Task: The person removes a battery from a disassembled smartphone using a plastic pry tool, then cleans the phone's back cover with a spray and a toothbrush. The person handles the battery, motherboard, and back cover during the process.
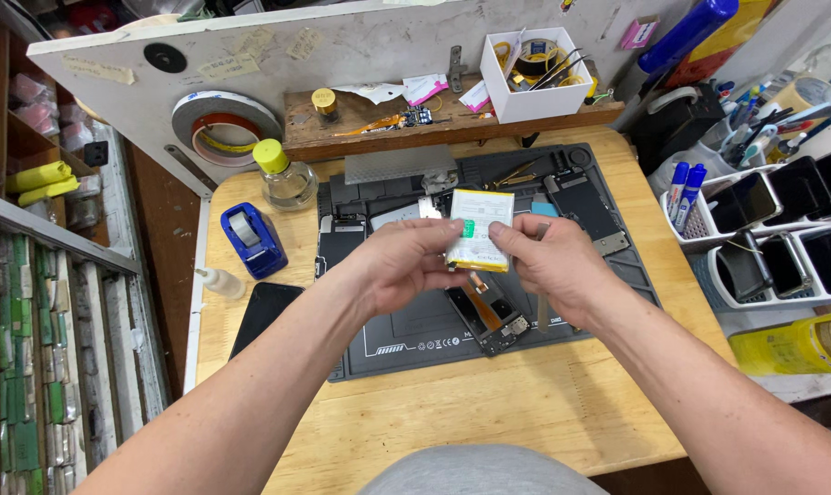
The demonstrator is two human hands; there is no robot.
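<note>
Both my hands hold a flat white phone battery (481, 227) with a yellow lower edge and a small green tab, raised above the dark work mat (434, 339). My left hand (402, 266) grips its left edge. My right hand (548, 261) pinches near the green tab on its right side. Under the hands, on the mat, lies a narrow circuit board (491, 323) with a flex cable. A phone frame part (340, 240) lies on the mat left of my left hand.
A blue tape dispenser (253, 238), a glass bottle with a yellow cap (284, 177) and a dark phone (264, 314) sit at the left. A white box of tools (531, 73) stands on the wooden shelf. Racks with pens and phones (764, 229) are at the right.
</note>
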